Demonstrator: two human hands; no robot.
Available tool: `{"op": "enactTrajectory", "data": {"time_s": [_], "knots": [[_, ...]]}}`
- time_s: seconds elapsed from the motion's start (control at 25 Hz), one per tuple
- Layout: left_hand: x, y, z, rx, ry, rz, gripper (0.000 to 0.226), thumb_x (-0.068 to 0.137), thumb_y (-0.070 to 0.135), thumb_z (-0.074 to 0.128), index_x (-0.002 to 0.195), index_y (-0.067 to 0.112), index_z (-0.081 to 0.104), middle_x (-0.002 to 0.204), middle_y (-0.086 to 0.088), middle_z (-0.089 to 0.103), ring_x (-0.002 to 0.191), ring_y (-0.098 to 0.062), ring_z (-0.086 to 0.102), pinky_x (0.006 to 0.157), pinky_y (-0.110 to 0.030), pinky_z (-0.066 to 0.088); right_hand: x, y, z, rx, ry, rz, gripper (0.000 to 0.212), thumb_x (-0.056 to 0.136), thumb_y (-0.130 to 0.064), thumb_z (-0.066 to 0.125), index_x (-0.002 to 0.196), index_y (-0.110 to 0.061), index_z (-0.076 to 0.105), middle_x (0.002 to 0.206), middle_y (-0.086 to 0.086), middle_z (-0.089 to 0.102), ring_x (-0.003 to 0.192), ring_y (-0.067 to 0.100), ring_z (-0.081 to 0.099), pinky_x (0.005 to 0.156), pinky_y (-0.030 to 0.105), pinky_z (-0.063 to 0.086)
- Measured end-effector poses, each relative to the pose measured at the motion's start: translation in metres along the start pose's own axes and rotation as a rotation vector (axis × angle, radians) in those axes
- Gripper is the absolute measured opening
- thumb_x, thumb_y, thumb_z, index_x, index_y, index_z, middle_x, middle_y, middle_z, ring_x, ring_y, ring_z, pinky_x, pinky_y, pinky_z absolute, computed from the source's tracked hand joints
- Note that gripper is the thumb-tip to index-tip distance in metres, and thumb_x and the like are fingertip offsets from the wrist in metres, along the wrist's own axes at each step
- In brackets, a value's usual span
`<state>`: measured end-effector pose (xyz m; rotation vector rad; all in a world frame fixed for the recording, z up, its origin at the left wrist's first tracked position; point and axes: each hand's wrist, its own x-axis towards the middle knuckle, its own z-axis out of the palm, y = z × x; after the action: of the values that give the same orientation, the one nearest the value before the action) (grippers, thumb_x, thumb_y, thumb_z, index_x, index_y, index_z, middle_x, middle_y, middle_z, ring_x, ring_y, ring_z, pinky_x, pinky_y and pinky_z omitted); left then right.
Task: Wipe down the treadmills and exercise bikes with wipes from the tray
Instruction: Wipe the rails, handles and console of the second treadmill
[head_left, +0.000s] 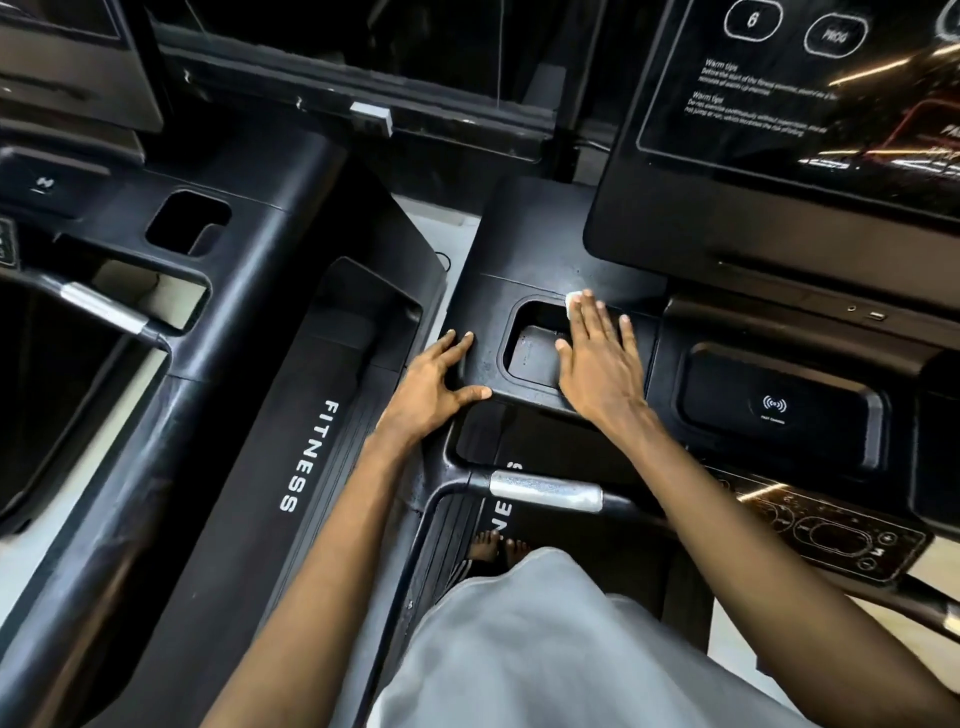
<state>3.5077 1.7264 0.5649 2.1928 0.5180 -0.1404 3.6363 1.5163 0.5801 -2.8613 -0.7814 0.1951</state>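
I stand on a black treadmill and face its console (524, 249). My right hand (597, 358) lies flat with straight fingers over the right rim of a cup-holder recess (530, 348), pressing a small white wipe (573, 300) against the console surface; only a corner of the wipe shows past my fingertips. My left hand (436, 379) rests spread on the console's left front corner, thumb along the front edge, holding nothing. The wipe tray is not in view.
The touchscreen (800, 88) rises at upper right, with a wireless charging pad (774, 405) and a button panel (831, 530) below it. A silver-grip handlebar (545, 491) crosses in front of me. A second treadmill (249, 291) stands close on the left.
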Motion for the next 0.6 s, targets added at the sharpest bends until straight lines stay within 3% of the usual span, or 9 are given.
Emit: {"op": "enactTrajectory", "data": {"time_s": [0.08, 0.2, 0.32, 0.44, 0.52, 0.6], "knots": [[0.003, -0.002, 0.0, -0.008, -0.012, 0.006, 0.09, 0.076, 0.05, 0.083, 0.153, 0.033, 0.04, 0.165, 0.004, 0.027, 0.151, -0.014, 0.024, 0.124, -0.039, 0.022, -0.012, 0.004, 0.003, -0.011, 0.02, -0.014, 0.06, 0.106, -0.031, 0.029, 0.16, -0.012, 0.011, 0.167, 0.003, 0.007, 0.154, 0.017, 0.006, 0.126, 0.042, 0.002], [0.005, -0.006, 0.002, -0.029, -0.01, 0.008, 0.091, 0.075, 0.05, 0.083, 0.153, 0.035, 0.04, 0.164, 0.004, 0.027, 0.151, -0.014, 0.024, 0.125, -0.04, 0.022, -0.028, 0.005, 0.005, -0.093, 0.005, -0.058, 0.051, 0.105, -0.023, 0.037, 0.152, -0.003, 0.036, 0.16, 0.011, 0.033, 0.151, 0.023, 0.025, 0.124, 0.037, 0.009], [0.004, -0.008, 0.002, -0.011, -0.002, 0.02, 0.09, 0.075, 0.052, 0.082, 0.153, 0.036, 0.04, 0.164, 0.005, 0.028, 0.15, -0.015, 0.024, 0.125, -0.04, 0.021, -0.008, -0.013, -0.011, -0.297, -0.118, -0.133, 0.034, 0.091, -0.009, 0.055, 0.123, -0.002, 0.062, 0.128, 0.013, 0.065, 0.121, 0.026, 0.058, 0.113, 0.034, 0.028], [0.003, -0.011, 0.003, -0.023, 0.003, 0.034, 0.091, 0.073, 0.058, 0.079, 0.153, 0.038, 0.04, 0.163, 0.006, 0.029, 0.15, -0.014, 0.024, 0.124, -0.039, 0.021, 0.016, -0.03, -0.017, -0.366, -0.242, -0.179, 0.032, 0.086, 0.004, 0.052, 0.111, -0.007, 0.068, 0.111, 0.01, 0.071, 0.105, 0.027, 0.066, 0.102, 0.037, 0.039], [0.002, -0.014, 0.005, -0.042, 0.008, 0.045, 0.092, 0.071, 0.063, 0.076, 0.152, 0.038, 0.04, 0.163, 0.006, 0.029, 0.149, -0.015, 0.024, 0.124, -0.04, 0.022, 0.029, -0.035, -0.014, -0.268, -0.231, -0.147, 0.038, 0.082, 0.014, 0.047, 0.111, -0.001, 0.068, 0.107, 0.018, 0.071, 0.103, 0.035, 0.068, 0.086, 0.037, 0.05], [0.002, -0.015, 0.006, -0.046, 0.006, 0.052, 0.092, 0.072, 0.063, 0.076, 0.153, 0.037, 0.039, 0.164, 0.007, 0.028, 0.149, -0.015, 0.024, 0.124, -0.039, 0.021, 0.035, -0.032, -0.01, -0.164, -0.197, -0.112, 0.027, 0.081, 0.018, 0.046, 0.098, 0.007, 0.065, 0.1, 0.024, 0.068, 0.096, 0.042, 0.067, 0.074, 0.039, 0.05]]}}
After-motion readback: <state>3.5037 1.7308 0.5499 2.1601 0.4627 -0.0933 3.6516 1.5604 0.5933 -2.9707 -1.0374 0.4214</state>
